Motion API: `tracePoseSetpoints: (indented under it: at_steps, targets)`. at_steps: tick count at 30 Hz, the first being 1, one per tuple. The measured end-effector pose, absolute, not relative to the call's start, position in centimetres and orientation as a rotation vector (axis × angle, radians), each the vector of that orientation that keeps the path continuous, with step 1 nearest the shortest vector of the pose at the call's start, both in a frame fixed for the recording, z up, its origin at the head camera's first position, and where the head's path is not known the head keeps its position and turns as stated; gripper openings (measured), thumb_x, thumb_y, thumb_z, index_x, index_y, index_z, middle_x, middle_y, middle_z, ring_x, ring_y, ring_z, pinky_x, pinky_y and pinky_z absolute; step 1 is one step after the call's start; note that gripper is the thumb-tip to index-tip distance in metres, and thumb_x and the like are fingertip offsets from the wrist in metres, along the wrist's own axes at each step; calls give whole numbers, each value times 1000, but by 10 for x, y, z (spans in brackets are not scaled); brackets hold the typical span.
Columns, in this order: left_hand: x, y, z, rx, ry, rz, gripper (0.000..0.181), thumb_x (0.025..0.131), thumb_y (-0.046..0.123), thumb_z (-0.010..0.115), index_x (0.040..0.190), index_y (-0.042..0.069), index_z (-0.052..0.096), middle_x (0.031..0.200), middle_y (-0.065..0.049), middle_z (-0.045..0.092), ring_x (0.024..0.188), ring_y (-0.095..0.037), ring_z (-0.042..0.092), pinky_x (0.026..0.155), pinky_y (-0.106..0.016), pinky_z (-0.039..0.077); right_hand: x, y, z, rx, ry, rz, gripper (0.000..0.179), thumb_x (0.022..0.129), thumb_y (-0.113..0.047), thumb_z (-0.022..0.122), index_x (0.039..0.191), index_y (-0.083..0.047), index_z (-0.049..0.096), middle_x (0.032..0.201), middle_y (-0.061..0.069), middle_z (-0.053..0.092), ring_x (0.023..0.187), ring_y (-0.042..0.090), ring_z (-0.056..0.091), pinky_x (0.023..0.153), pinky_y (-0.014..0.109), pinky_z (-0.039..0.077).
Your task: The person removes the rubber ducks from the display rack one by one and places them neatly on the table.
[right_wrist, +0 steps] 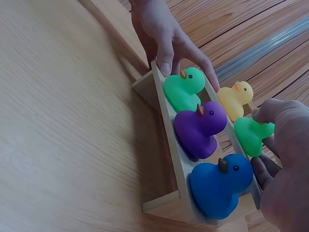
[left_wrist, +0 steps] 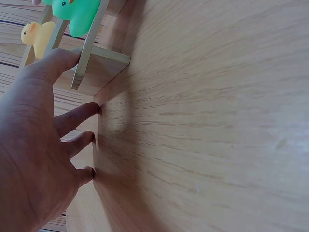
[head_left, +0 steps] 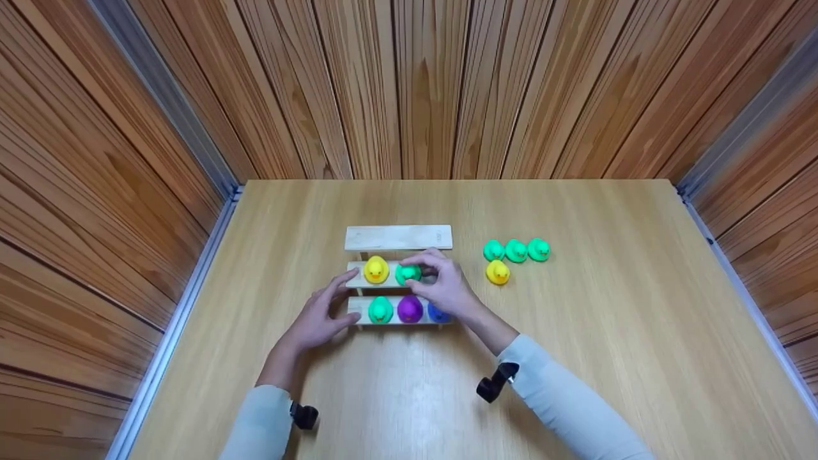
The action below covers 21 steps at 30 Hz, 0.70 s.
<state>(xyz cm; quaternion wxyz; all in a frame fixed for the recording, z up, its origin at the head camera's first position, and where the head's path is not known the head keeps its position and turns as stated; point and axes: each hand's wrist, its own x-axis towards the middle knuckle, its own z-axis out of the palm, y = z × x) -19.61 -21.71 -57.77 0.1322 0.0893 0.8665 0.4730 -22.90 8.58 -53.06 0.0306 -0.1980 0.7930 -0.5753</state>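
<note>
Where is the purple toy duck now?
In the head view, the purple toy duck sits on the near step of the pale wooden stand, between a green toy duck on the left and a blue toy duck on the right.

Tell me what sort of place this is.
Possibly a small filming booth: wood-patterned panels and metal strips stand around the table, and a small black device sits on each sleeve.

Rack (head_left: 398,237) is matt wood; ducks (head_left: 409,309) on it look smooth, plastic; tabletop (head_left: 607,332) beneath rack shows wood grain, faint gloss.
</note>
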Motion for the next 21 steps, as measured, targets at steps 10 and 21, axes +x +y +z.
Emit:
tracePoseSetpoints:
  at_steps: [10,21]
  targets:
    - [-197,-219,-578,260,2507,1372,86,105,29,81,171,56,33,173,-12,56,170,-39,42,139,-74,25,-227,90,-524,-611,2429,-1769,33,100,-3,81,132,-6,80,134,18,72,121,26,71,104,26,64]
    - [-196,-220,-578,321,2521,1387,87,102,26,83,172,48,35,169,-15,60,168,-40,46,142,-73,12,-223,103,-521,-645,2449,-1810,33,97,-1,82,130,-2,81,131,22,73,118,30,73,103,24,63]
